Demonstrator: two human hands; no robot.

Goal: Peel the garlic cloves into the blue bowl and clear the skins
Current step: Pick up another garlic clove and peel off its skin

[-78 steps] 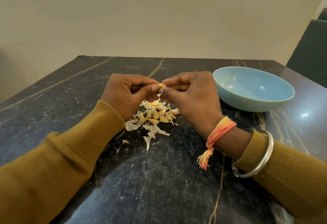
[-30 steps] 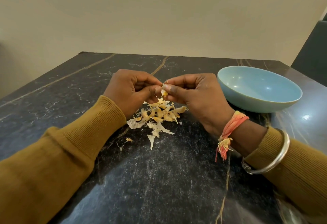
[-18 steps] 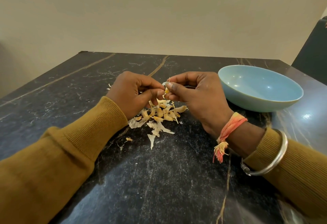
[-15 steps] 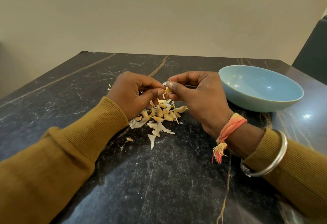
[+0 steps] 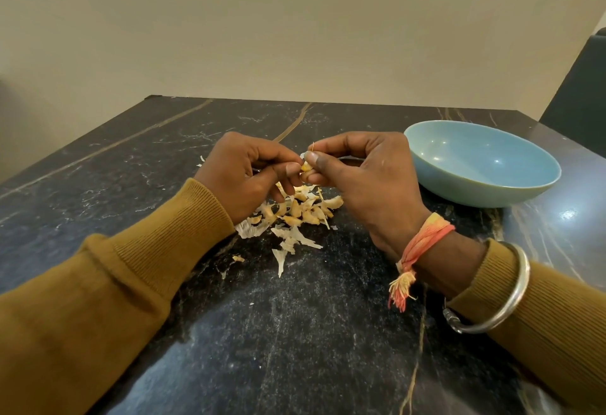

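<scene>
Now a thin strip of skin (image 5: 313, 146) stands up from the garlic clove (image 5: 306, 167), where a couple of seconds ago none showed. The peel seems to be coming away, so this clove is probably close to ready for the bowl. Both hands are curled: the left hand (image 5: 242, 172) pinches the clove from its 9 o'clock side, and the right hand (image 5: 367, 185) pinches it from 3 o'clock. Just below them, at 6 o'clock, the heap (image 5: 295, 213) of skins and yellowish pieces lies on the bench (image 5: 295, 332). The blue bowl (image 5: 475, 196) sits at 3 o'clock, near the right hand, and what shows of its inside is empty.
</scene>
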